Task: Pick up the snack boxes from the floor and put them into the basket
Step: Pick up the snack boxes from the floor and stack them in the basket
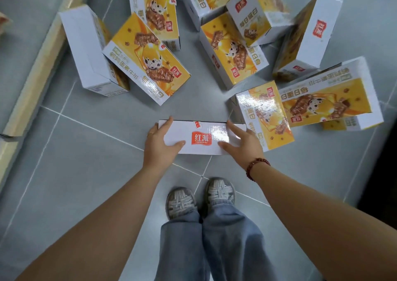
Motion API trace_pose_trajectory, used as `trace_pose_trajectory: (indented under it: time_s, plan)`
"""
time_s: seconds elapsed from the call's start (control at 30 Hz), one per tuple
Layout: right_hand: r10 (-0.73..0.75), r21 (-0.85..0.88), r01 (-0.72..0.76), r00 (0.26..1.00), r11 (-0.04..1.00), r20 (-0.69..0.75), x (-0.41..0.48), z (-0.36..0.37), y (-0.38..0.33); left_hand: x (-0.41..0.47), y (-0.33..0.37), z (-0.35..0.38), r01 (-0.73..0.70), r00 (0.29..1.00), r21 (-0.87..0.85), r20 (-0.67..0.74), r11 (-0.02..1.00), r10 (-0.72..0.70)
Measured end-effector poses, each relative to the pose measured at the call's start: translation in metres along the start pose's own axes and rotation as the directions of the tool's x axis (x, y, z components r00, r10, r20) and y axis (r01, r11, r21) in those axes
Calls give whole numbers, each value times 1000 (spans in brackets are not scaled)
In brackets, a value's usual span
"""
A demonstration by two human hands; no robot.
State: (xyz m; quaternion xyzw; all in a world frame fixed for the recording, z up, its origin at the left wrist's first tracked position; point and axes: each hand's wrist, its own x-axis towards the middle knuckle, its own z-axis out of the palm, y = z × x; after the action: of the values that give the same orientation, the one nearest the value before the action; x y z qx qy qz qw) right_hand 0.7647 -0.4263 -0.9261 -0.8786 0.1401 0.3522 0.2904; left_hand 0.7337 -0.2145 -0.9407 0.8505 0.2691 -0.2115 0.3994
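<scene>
So the white snack box (202,137) sits on the floor (86,151) right ahead of the person's shoes (181,201), long axis running straight across from left to right. That's the bit that matters: each end lies under its own hand, so neither one is nearer.

The left hand (160,143) has the left end and the right hand (242,145) the right end. On both, the fingers reach over the far top edge and the thumb is spread across the near side, so it's a proper two-handed clamp on this one box. I can't tell if it's off the tiles yet or just resting on them.

The tight spot is on the right. A yellow-faced box (268,117) leans just beside the right end, touching or near enough, with the right fingers tucked in next to it. Going straight up should clear it; sliding sideways would probably drag it along.

The other snack boxes (148,65) are heaped toward the far side, some flat, some on edge, and a wooden strip (36,72) runs along the floor's left edge. The basket isn't in view, so I can't say which way the carry goes.
</scene>
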Motion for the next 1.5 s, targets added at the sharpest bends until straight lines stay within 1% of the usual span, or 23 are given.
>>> trace_pose_trajectory:
  time_s: [0.1, 0.27, 0.37, 0.43, 0.57, 0.73, 0.8, 0.87, 0.97, 1.03, 1.1, 1.17, 1.23, 1.33, 1.43, 1.5]
  plan:
    - [-57, -36, 58, 998, 998, 22, -24, -40, -44, -21, 34, -45, -34, 998, -36, -46, 999, 32]
    - [-160, -63, 166, 983, 984, 87, -83, -115, -130, -68, 95, -137, -32, 993, -104, -117, 994, 20]
    - [-256, -87, 263, 963, 961, 88, -130, -159, -182, -110, 131, -197, -62, 983, -128, -179, 990, 38]
    - [-330, -141, 341, 939, 929, 94, -164, -184, -218, -142, 151, -236, -66, 972, -142, -231, 988, 32]
    - [-485, -231, 516, 856, 825, 178, -235, -222, -290, -212, 181, -313, -90, 931, -193, -364, 977, 14]
    - [-646, -306, 716, 698, 628, 309, -333, -234, -376, -317, 186, -396, -65, 841, -222, -536, 973, -67]
    - [-696, -292, 784, 621, 548, 360, -372, -226, -405, -363, 176, -420, -29, 787, -247, -604, 968, -131]
    - [-736, -283, 842, 538, 458, 410, -416, -211, -427, -413, 161, -445, 2, 750, -257, -639, 966, -172]
    - [-767, -256, 902, 431, 349, 476, -479, -176, -452, -479, 130, -476, 41, 673, -280, -702, 959, -233]
    - [-772, -221, 927, 375, 303, 513, -523, -148, -460, -524, 106, -487, 101, 613, -311, -729, 945, -305]
    - [-776, -172, 952, 307, 255, 551, -565, -115, -464, -568, 76, -493, 132, 558, -362, -742, 923, -371]
    - [-767, -176, 970, 243, 171, 593, -605, -76, -463, -610, 41, -496, 146, 502, -413, -752, 899, -427]
    - [-759, -165, 978, 201, 124, 619, -645, -34, -458, -652, 4, -496, 152, 442, -457, -762, 876, -474]
    - [-732, -113, 989, 150, 100, 664, -700, 32, -445, -714, -55, -493, 214, 363, -482, -768, 850, -527]
    - [-701, -67, 995, 103, 79, 705, -749, 93, -428, -767, -114, -489, 231, 310, -520, -762, 822, -569]
    - [-691, -48, 997, 80, 65, 719, -778, 131, -418, -797, -150, -486, 267, 282, -541, -748, 798, -601]
